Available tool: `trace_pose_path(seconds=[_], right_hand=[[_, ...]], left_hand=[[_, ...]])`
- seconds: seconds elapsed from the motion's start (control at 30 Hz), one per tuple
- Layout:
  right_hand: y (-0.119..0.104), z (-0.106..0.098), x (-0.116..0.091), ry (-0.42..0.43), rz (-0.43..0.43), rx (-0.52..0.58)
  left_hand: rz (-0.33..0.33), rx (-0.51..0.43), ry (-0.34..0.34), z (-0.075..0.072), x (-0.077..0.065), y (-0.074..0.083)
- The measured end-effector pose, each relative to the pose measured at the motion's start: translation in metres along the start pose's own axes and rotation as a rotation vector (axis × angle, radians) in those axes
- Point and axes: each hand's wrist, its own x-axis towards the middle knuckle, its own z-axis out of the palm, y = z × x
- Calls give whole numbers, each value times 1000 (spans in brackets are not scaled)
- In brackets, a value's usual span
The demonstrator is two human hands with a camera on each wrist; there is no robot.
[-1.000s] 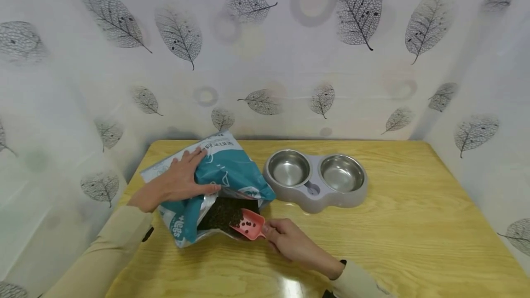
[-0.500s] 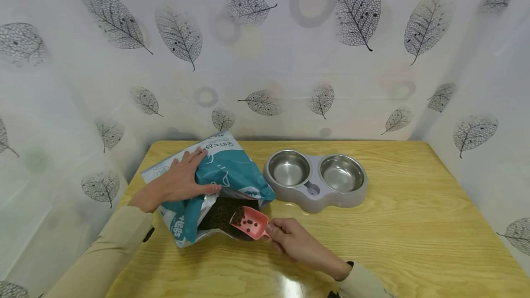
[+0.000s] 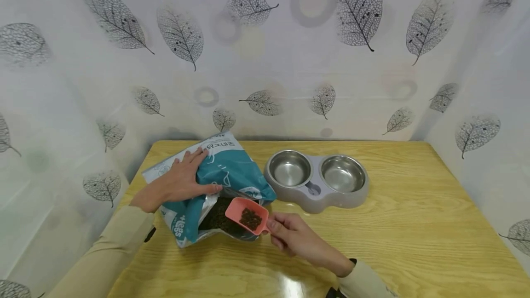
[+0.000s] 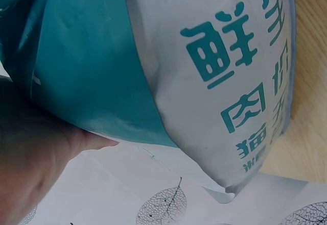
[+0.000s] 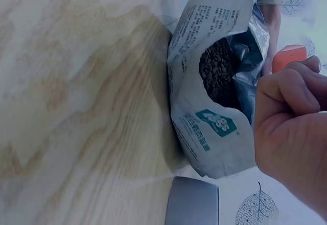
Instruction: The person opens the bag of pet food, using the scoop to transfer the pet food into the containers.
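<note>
Where the bag (image 3: 237, 167) gapes, the scoop (image 3: 236, 210) points lengthwise forward-left.

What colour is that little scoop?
The scoop is coral pink, seen best in the head view.

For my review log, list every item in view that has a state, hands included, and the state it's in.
Teal-and-white bag: open, lying down, kibble showing inside
Pink scoop: partly filled with kibble, held above the bag's opening
Left hand: resting on the bag, fingers spread
Right hand: gripping the scoop
Left bowl: upright, bare metal inside
Right bowl: same
Bowl stand: upright, holding both bowls
</note>
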Motion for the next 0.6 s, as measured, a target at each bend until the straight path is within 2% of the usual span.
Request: trace_pose_path(seconds=[0.17,0.3,0.4,0.5,0.6], right_hand=[[-8,-10,-3,98,-39,-110],[-17,-25,-4,257,-73,-306],[-22,-40,-4,393,-32,-397],[-25,-56,-4,503,46,-413],[-25,-71,-1,584,100,-472]], left_hand=[[2,5,7,0,0,0],[9,8,15,-1,0,0],[12,8,19,-1,0,1],[8,5,15,-1,-1,1],[4,10,9,0,-1,2]])
